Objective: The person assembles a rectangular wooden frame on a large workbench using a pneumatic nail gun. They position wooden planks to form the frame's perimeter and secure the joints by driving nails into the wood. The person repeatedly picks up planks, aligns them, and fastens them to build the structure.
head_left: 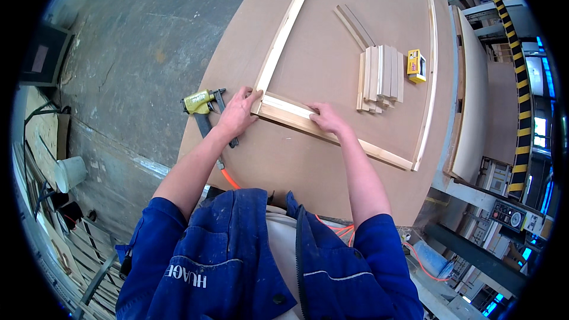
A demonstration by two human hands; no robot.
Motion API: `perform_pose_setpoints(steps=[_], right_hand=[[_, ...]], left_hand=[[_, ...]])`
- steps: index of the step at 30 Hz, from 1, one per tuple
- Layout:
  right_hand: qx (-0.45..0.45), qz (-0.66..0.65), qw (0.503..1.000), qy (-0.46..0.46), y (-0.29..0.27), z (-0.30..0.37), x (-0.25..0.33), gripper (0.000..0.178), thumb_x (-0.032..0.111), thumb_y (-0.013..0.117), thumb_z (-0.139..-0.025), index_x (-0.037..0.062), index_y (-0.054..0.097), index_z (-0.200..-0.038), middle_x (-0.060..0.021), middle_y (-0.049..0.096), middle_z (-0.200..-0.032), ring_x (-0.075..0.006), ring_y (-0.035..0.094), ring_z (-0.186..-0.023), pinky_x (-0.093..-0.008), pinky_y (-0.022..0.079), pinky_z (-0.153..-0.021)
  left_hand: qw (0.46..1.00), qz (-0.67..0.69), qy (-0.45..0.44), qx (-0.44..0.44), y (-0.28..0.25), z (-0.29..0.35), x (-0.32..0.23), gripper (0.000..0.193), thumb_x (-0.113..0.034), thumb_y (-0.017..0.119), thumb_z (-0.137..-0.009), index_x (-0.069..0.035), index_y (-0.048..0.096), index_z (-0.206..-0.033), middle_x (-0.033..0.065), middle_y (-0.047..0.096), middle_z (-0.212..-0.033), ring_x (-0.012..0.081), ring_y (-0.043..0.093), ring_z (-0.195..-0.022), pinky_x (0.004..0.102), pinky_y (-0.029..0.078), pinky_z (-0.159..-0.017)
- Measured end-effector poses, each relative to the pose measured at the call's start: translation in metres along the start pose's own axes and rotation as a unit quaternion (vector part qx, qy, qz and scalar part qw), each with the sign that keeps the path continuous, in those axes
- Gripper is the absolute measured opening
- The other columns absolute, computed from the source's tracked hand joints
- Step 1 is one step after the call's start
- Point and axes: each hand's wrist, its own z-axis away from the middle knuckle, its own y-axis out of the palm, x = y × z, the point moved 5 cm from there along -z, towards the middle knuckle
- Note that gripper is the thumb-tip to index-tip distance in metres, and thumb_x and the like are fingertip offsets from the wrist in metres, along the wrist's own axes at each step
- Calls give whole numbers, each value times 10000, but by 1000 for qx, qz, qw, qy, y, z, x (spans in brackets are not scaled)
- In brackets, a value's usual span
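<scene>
The near rail [361, 144] of a pale wooden frame lies along the near side of the table [284, 169], its long axis slanting from the left edge towards the near right corner. The left rail [284, 38] points towards the far edge, leaning right; its far end is cut off, as is that of the right rail [431, 53]. The left hand [238, 112], fingers bent, grips the left rail's end where the two meet; its palm is hidden. The right hand [327, 118], half closed, has the near rail between thumb and fingers, their undersides unseen. By the table's left edge, the left hand and forearm partly hide a nail gun [198, 102].
</scene>
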Motion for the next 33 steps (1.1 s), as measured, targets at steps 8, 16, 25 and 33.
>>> perform_pose_setpoints(steps=[8,16,25,33], right_hand=[[-63,140,988,-13,6,8,42,608,299,685,-904,145,544,-1475,-221,559,-1419,-360,524,-1339,-470,429,-1132],[-196,183,955,-130,73,-8,124,906,485,785,-823,250,361,-1589,-135,527,-1420,-298,488,-1343,-483,342,-1150],[-238,199,937,-163,78,-11,123,877,427,849,-778,251,451,-1539,-80,572,-1337,-268,543,-1255,-457,376,-1104],[-243,198,935,-168,75,-13,120,863,444,852,-761,257,474,-1513,-47,573,-1341,-232,533,-1270,-430,370,-1112]], left_hand=[[986,44,-5,-160,-23,34,1,691,-91,859,-727,-69,571,-1354,168,511,-1388,362,553,-1265,416,495,-1055],[891,5,-369,-264,-10,110,93,567,-217,845,-772,80,560,-1162,224,600,-1115,343,620,-1043,416,509,-915],[843,391,-292,-226,-38,98,73,235,-132,714,-884,-13,535,-979,68,600,-765,172,603,-651,322,527,-637],[846,478,-233,-23,-27,83,5,156,-110,641,-969,2,564,-893,57,593,-661,148,589,-530,316,516,-529]])
